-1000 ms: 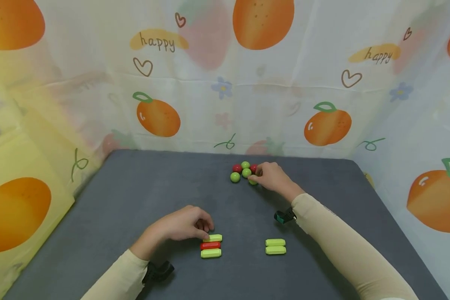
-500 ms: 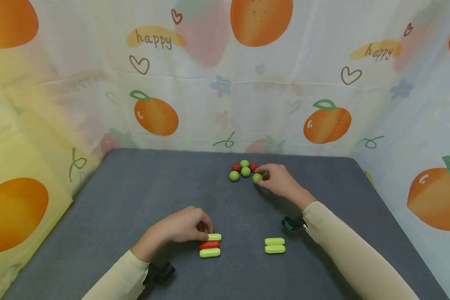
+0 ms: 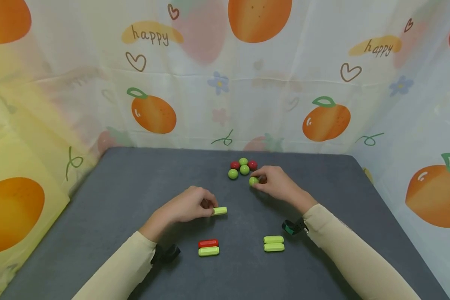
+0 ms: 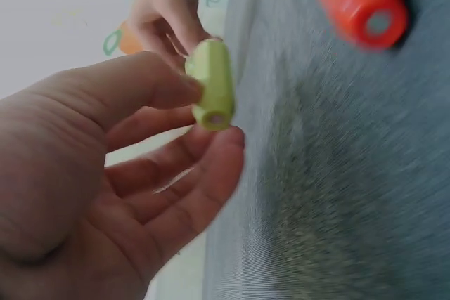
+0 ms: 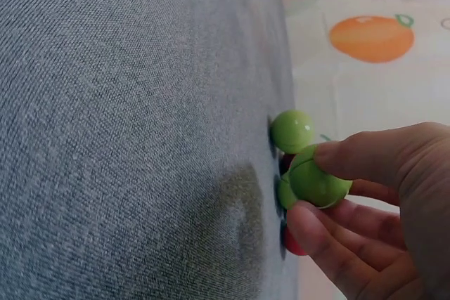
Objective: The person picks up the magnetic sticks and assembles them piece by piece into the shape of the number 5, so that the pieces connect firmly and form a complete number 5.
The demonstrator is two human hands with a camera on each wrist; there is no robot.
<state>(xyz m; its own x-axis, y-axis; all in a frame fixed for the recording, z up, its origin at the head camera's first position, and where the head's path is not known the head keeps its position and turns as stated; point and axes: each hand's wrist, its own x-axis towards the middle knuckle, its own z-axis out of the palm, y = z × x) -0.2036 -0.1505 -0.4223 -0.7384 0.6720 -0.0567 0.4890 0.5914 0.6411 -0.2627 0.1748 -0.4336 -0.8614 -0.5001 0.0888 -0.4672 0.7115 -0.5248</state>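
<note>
My left hand (image 3: 192, 203) pinches a short yellow-green stick (image 3: 220, 211) between thumb and fingers, above the table's middle; the left wrist view shows a small round disc in the end of this stick (image 4: 211, 86). Farther back, my right hand (image 3: 281, 185) holds a green ball (image 3: 253, 181) between thumb and fingertips. That green ball (image 5: 316, 177) has a fine seam around it. Just beyond lies a cluster of green balls (image 3: 244, 169) and red balls (image 3: 235, 166). Near the front, a red stick (image 3: 208, 243) lies against a yellow-green stick (image 3: 208, 251).
Two more yellow-green sticks (image 3: 273, 243) lie side by side to the front right. Everything rests on a dark grey cloth-covered table (image 3: 153, 171). A fruit-print curtain (image 3: 262, 100) hangs behind it and along both sides.
My left hand has lifted the rear yellow-green stick off the group of three and carried it forward. My right hand has drawn a green ball away from the cluster.
</note>
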